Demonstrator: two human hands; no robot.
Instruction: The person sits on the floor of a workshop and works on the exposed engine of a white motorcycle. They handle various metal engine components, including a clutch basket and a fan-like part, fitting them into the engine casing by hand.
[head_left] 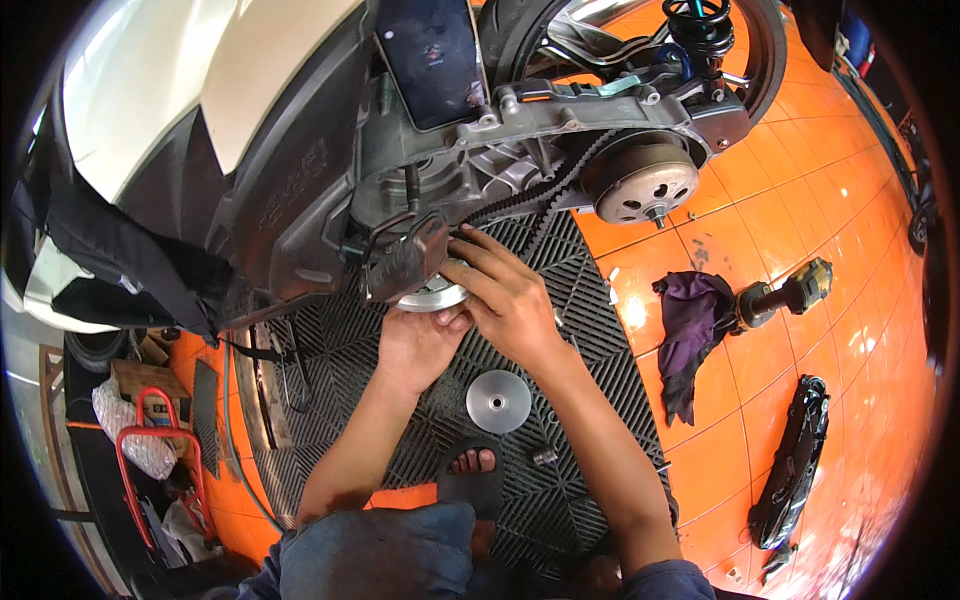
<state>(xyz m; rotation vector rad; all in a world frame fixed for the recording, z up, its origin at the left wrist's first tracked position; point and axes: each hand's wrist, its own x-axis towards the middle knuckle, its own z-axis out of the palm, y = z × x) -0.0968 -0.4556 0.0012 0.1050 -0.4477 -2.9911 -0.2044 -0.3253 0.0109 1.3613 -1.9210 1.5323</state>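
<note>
Beneath the scooter's opened drive casing (580, 125), a round silver metal pulley part (440, 297) is held between my two hands. My left hand (415, 345) cups it from below, with some fingers hidden behind it. From the right, my right hand (505, 295) curls its fingers over the top and side of the same part. A dark footrest (412, 255) hides its left portion. The black drive belt (540, 195) loops from the clutch drum (645, 185) down toward my right fingers. A silver disc with a central hole (499, 402) lies on the mat below my hands.
A small metal cylinder (543, 456) lies on the ribbed black mat (600, 410). To the right are a purple cloth (692, 320), a cordless power tool (785, 295) and a long black cover (793, 465). A phone (430, 65) rests on the casing. A red metal frame (160, 435) stands left.
</note>
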